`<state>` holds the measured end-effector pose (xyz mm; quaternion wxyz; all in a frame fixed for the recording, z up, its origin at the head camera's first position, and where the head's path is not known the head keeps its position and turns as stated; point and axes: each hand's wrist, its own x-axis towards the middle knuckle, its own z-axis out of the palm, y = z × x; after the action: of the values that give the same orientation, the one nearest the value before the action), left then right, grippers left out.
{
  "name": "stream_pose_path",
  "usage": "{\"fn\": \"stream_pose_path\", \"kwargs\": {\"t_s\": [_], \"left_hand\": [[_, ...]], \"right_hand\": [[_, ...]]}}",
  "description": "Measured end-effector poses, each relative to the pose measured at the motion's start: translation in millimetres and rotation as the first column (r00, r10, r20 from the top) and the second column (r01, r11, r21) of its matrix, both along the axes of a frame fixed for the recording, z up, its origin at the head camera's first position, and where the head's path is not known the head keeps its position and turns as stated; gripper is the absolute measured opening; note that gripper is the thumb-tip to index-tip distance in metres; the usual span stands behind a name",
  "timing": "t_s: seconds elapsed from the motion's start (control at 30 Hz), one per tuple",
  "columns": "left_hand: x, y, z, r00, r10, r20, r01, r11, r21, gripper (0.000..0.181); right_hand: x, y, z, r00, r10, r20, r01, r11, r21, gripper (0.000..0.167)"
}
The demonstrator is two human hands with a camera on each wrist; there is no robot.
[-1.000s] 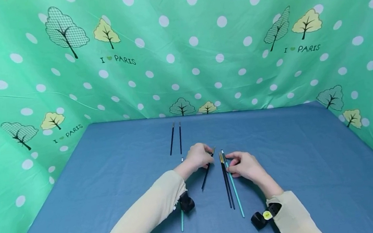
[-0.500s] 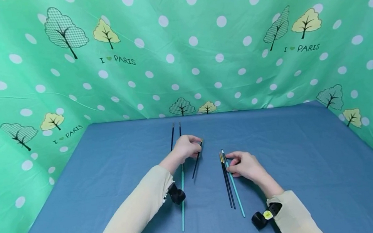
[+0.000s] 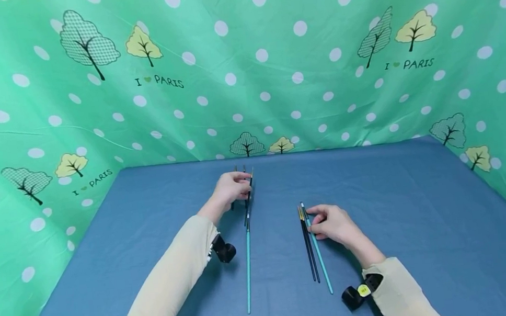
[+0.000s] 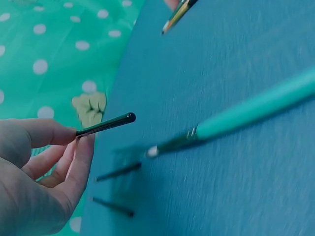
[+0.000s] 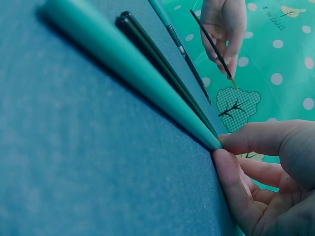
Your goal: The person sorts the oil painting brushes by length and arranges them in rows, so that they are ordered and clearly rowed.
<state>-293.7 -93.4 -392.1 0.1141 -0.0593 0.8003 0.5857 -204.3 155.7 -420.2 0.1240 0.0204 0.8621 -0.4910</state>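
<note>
My left hand (image 3: 229,188) pinches a slim black paintbrush (image 3: 249,196) near its bristle end, handle towards me. In the left wrist view, that brush's handle (image 4: 110,125) points away from the fingertips, above the blue tabletop. Two black paintbrushes (image 4: 118,172) lie beneath it, partly hidden by the hand in the head view. My right hand (image 3: 334,224) pinches a teal paintbrush (image 3: 321,260) near its bristle end; in the right wrist view, thumb and forefinger meet on this teal brush (image 5: 123,69). Two black paintbrushes (image 3: 309,251) lie close along its left side.
Another teal paintbrush (image 3: 249,277) lies lengthwise on the blue tabletop (image 3: 405,202), nearer me than the left hand. Green dotted cloth (image 3: 268,87) hangs behind the table and down both sides. Each wrist wears a black camera (image 3: 224,250).
My left hand has carried the black paintbrush left and away from me, to beside the two black brushes at the back. The right hand has stayed in place.
</note>
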Motion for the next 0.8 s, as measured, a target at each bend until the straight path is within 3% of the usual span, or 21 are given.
{"fn": "stream_pose_path", "kwargs": {"t_s": [0.23, 0.4, 0.8], "left_hand": [[-10.5, -18.9, -1.7, 0.998, 0.058, -0.040, -0.058, 0.998, 0.007, 0.037], [-17.5, -26.7, -0.5, 0.994, 0.077, -0.072, -0.080, 0.996, -0.042, 0.036], [-34.2, -38.2, -8.0, 0.989, 0.137, -0.057, -0.142, 0.984, -0.104, 0.037]], "right_hand": [[-0.2, 0.4, -0.8, 1.000, -0.004, -0.006, 0.004, 1.000, 0.001, 0.045], [0.6, 1.2, -0.7, 1.000, -0.004, -0.015, 0.004, 1.000, -0.002, 0.044], [0.9, -0.3, -0.7, 1.000, -0.017, -0.011, 0.016, 1.000, -0.017, 0.043]]}}
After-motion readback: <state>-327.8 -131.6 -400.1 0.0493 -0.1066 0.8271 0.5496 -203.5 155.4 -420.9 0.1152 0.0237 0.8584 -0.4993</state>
